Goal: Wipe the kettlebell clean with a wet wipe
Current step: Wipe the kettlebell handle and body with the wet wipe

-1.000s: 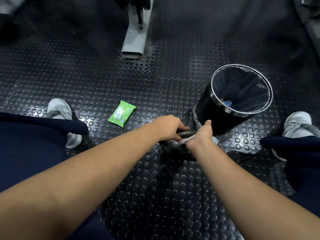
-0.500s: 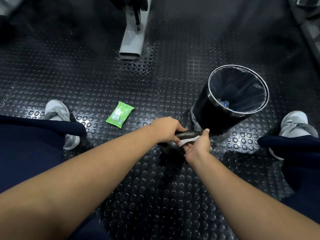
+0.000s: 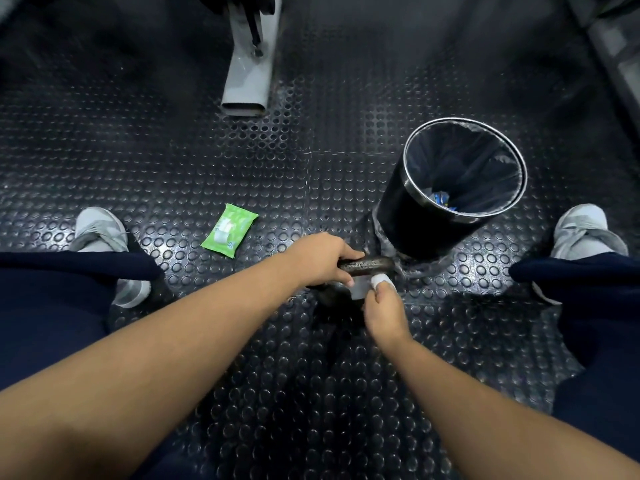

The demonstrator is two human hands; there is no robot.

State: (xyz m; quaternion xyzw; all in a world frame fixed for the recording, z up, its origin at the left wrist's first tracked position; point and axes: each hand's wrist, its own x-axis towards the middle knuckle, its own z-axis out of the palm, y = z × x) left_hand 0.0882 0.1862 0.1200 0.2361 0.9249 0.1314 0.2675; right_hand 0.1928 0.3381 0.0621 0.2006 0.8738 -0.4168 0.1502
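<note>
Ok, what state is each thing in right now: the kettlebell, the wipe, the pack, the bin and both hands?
kettlebell: handle up, gripped by the left hand.
wet wipe: pinched in the right hand, pressed just below the handle.
wipe pack: lying flat on the floor, untouched.
bin: upright, lined, no lid, a little litter inside.

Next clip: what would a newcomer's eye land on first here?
At centre, two bare forearms converge: the left hand grips the kettlebell by its handle, while the right hand presses a white wet wipe against it just below. A tall black bin with a shiny rim stands just beyond to the right. A bright green pack of wipes lies on the studded floor to the left.
</note>
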